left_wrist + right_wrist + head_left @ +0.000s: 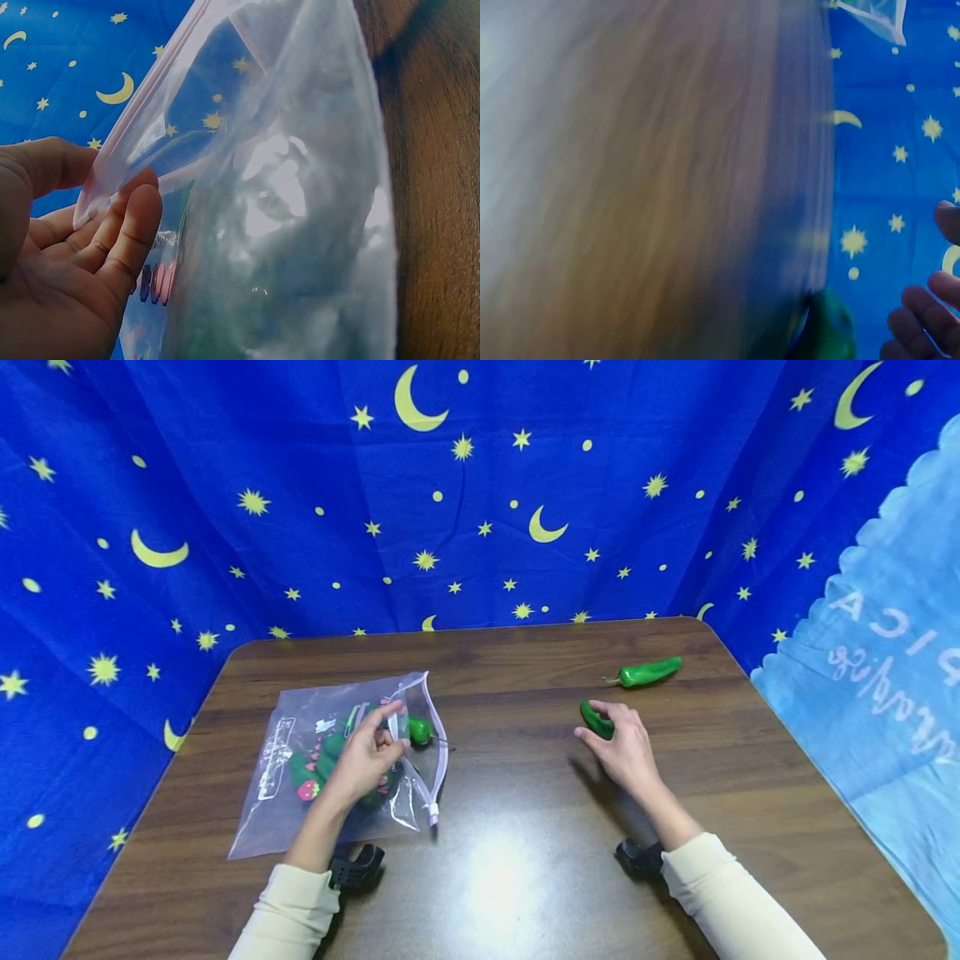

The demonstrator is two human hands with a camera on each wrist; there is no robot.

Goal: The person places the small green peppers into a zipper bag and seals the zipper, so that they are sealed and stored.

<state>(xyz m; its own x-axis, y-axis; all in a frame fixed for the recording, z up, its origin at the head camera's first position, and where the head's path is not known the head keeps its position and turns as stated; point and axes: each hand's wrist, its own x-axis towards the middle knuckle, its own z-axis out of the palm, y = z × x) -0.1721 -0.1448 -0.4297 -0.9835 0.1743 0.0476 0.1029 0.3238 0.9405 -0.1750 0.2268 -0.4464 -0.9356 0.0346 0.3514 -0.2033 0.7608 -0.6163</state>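
Observation:
A clear zip bag (288,827) lies on the left of the table, its mouth toward the right. Green cactus-like shapes with pink flowers show on it; whether printed or inside, I cannot tell. My left hand (367,764) pinches the upper edge of its mouth between thumb and fingers, lifting that side. A green pepper (420,731) shows at the mouth, partly behind the left fingers. My right hand (626,747) is over a second green pepper (592,718), thumb and fingers spread, partly hiding it. In the right wrist view, the fingers (922,322) have nothing between them.
Another green pepper (651,672) lies farther back on the right of the brown wooden table (517,793). A blue curtain (495,468) with moons and stars hangs behind the table. Black wrist mounts (358,867) are under both forearms.

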